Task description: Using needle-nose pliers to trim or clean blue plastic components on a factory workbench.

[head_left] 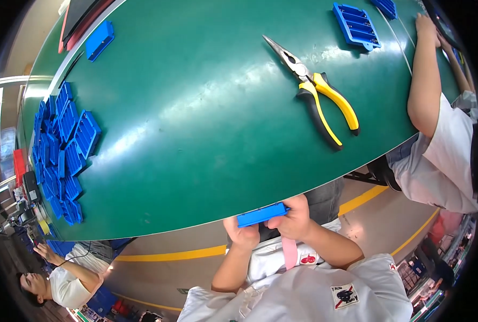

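Note:
A flat blue plastic tray piece [261,214] is held edge-on just below the near edge of the green table [196,134]. My left hand [242,234] grips its left end and my right hand [296,219] grips its right end, fingers curled over it. On the table beyond my hands lie long-nose pliers [318,94] with yellow and black handles, jaws pointing up and left.
A pile of several blue trays [62,150] covers the table's left side. Single blue trays lie at the far left [99,40] and far right [357,26]. One person [437,139] leans on the table at right; another [67,279] sits lower left.

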Available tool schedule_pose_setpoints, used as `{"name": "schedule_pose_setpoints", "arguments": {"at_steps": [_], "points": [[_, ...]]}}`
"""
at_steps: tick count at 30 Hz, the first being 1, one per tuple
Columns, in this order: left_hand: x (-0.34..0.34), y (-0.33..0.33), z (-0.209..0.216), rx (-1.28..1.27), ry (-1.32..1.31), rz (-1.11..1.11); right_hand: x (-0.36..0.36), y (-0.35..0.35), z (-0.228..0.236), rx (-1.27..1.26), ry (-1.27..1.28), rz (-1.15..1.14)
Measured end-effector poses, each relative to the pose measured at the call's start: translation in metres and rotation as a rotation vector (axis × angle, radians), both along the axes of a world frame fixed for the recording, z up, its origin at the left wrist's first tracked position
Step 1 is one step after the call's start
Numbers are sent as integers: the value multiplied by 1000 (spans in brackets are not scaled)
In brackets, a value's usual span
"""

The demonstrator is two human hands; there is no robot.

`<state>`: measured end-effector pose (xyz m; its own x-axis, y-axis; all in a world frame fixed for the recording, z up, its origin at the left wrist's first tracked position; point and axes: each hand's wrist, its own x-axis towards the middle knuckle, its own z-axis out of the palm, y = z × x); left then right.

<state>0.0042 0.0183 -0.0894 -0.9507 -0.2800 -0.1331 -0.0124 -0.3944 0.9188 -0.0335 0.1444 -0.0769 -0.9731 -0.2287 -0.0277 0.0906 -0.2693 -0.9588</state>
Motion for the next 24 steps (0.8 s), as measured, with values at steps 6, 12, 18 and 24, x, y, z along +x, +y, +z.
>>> {"name": "schedule_pose_setpoints", "arguments": {"at_steps": [6,12,18,24], "points": [[-2,6,-2,-76,-38,62,-6,-4,9,103,81,-73],[-4,7,-1,-105,-73,85,-2,-4,1,99,82,-100],[-10,15,12,-76,-106,114,-4,-4,7,140,74,-78],[3,-5,21,173,-119,-210,-3,6,24,-28,-161,73]]}}
